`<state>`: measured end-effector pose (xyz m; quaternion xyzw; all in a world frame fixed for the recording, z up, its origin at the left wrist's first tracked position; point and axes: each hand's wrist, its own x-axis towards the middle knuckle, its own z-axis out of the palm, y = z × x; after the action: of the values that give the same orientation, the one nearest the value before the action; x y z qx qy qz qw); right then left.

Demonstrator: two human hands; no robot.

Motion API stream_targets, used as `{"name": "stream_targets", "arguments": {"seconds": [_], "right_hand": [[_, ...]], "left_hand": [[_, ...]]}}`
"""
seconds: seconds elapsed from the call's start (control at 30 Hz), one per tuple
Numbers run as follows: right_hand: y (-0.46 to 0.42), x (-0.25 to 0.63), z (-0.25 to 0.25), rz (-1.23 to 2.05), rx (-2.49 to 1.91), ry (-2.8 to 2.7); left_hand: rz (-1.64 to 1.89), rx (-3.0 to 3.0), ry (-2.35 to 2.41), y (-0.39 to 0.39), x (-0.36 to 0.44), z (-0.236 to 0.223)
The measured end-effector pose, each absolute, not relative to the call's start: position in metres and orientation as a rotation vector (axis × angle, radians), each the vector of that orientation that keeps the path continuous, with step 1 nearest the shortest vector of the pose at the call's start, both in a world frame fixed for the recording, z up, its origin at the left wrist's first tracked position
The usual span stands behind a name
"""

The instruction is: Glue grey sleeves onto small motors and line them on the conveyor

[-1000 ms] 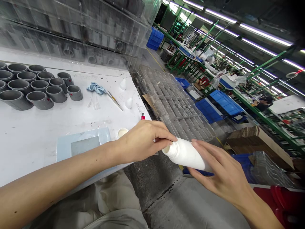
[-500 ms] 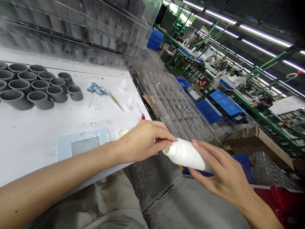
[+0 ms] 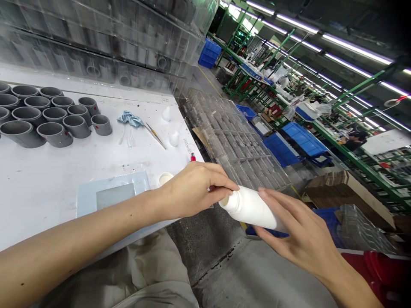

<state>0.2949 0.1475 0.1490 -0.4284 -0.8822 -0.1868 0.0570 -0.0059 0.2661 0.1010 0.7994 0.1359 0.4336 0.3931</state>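
A white plastic bottle [image 3: 255, 208] is tilted on its side past the table's right edge, its uncapped mouth facing left. Wrapped round its body is my right hand [image 3: 298, 233], closed on it. My left hand [image 3: 192, 190] is closed too, thumb and fingertips pinching at the bottle's neck; the fingers hide part of the rim. Beneath my left wrist a small round dish or lid [image 3: 165, 178] with a pale inside shows in part. Near it lies a red-ended tool [image 3: 192, 157], mostly hidden by my hand.
Several grey cylinders [image 3: 54, 134] stand on the white table [image 3: 48, 179]. A blue cloth [image 3: 130, 119], tweezers [image 3: 156, 136], two small white pointed bottles [image 3: 174, 139] and a light-blue pad [image 3: 86, 196] lie there. Clear trays [image 3: 237, 137] sit beyond the edge; stacked trays [image 3: 96, 47] rise behind.
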Motion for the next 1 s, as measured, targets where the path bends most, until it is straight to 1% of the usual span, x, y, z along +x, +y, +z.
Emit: {"name": "stream_targets", "arguments": {"seconds": [1.0], "right_hand": [[0.15, 0.2928, 0.1486, -0.565, -1.302, -2.679]], "left_hand": [[1.075, 2.012, 0.353, 0.2662, -0.0053, 0.1001]]}}
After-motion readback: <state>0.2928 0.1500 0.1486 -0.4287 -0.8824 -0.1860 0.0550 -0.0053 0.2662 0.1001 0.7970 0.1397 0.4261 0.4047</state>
